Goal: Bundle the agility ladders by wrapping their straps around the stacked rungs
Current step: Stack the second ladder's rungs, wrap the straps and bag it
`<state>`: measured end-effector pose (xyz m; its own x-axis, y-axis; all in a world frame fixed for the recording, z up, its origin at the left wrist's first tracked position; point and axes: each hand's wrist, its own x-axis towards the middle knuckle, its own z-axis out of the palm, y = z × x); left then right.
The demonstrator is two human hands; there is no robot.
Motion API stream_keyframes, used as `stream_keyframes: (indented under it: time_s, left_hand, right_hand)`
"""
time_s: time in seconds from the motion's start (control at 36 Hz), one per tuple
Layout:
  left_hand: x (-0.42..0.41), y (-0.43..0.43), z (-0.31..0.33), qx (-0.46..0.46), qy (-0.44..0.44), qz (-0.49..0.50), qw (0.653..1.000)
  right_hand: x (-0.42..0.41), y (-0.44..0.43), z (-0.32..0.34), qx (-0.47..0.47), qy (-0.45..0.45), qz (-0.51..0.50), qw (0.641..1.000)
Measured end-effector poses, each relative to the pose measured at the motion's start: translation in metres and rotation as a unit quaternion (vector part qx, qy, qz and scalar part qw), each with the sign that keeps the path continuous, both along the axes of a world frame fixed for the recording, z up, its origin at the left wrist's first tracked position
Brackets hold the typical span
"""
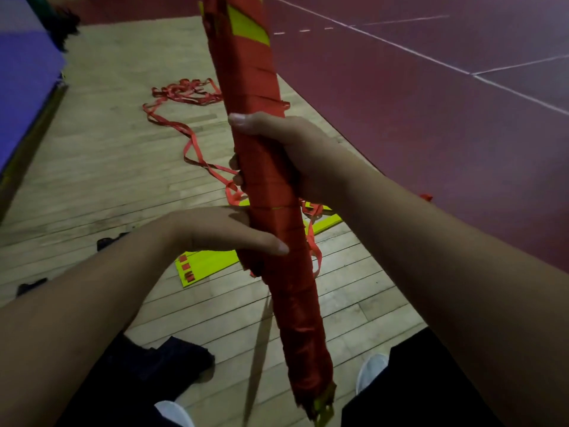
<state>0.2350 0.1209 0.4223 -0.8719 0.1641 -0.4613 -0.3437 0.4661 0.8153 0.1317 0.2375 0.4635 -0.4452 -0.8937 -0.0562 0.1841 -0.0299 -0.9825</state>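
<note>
My right hand (288, 149) curled round the strap-wrapped bundle (271, 192) at frame centre, left hand (215, 229) gripping it just below, thumb across, loose strap (181, 94) trailing upper left on wooden floor (107, 167), purple mat (24, 87) edging far left.

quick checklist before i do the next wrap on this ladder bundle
1. Upper grip: the right hand is curled round the bundle near mid-length: ok.
2. Lower grip: the left hand holds it just below, thumb across the front: ok.
3. Wraps along the middle lie close, turn beside turn: ok.
4. Top end covered: not ok, a yellow rung patch shows bare.
5. The loose strap on the floor runs free: not ok, it lies in twisted loops.
6. Whether that strap feeds this bundle: cannot tell, its near end passes behind the hands.
</note>
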Motion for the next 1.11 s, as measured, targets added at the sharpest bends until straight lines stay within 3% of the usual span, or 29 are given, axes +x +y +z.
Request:
stream_keyframes:
  time_s: [0.14,0.22,0.31,0.42,0.56,0.64,0.75,0.86,1.03,1.11]
  left_hand:
    - [-0.005,-0.013,0.006,-0.132,-0.031,-0.010,0.991]
    - [-0.010,-0.006,-0.002,-0.182,0.043,0.044,0.981]
    - [-0.013,0.002,-0.012,-0.244,0.136,0.080,0.957]
    - [-0.011,-0.009,-0.014,-0.176,0.140,0.122,0.967]
    - [0.003,-0.014,-0.006,0.037,0.121,0.058,0.990]
    - [0.006,-0.010,-0.009,0.039,0.114,0.018,0.993]
    - [0.006,-0.013,-0.004,-0.008,0.047,-0.041,0.998]
    - [0.003,-0.022,0.004,-0.162,-0.008,-0.087,0.983]
    - [-0.009,-0.006,-0.010,-0.202,0.109,0.066,0.971]
    - [-0.012,-0.003,-0.014,-0.188,0.160,0.129,0.960]
  right_hand:
    - [-0.005,-0.005,-0.011,0.010,0.058,-0.142,0.988]
    - [-0.004,-0.015,-0.027,0.054,0.138,-0.287,0.946]
    - [0.001,-0.019,-0.034,0.076,0.159,-0.356,0.918]
    - [-0.001,-0.007,-0.016,0.034,0.108,-0.246,0.963]
    - [-0.005,0.002,-0.003,-0.044,0.066,-0.027,0.996]
    - [0.005,-0.003,-0.004,-0.037,0.001,0.059,0.998]
    - [0.011,-0.011,-0.005,0.007,0.046,-0.004,0.999]
    - [0.004,-0.011,-0.013,0.018,0.078,-0.082,0.993]
    - [0.003,-0.023,-0.026,0.046,0.169,-0.277,0.945]
    - [0.004,-0.026,-0.024,0.060,0.144,-0.273,0.949]
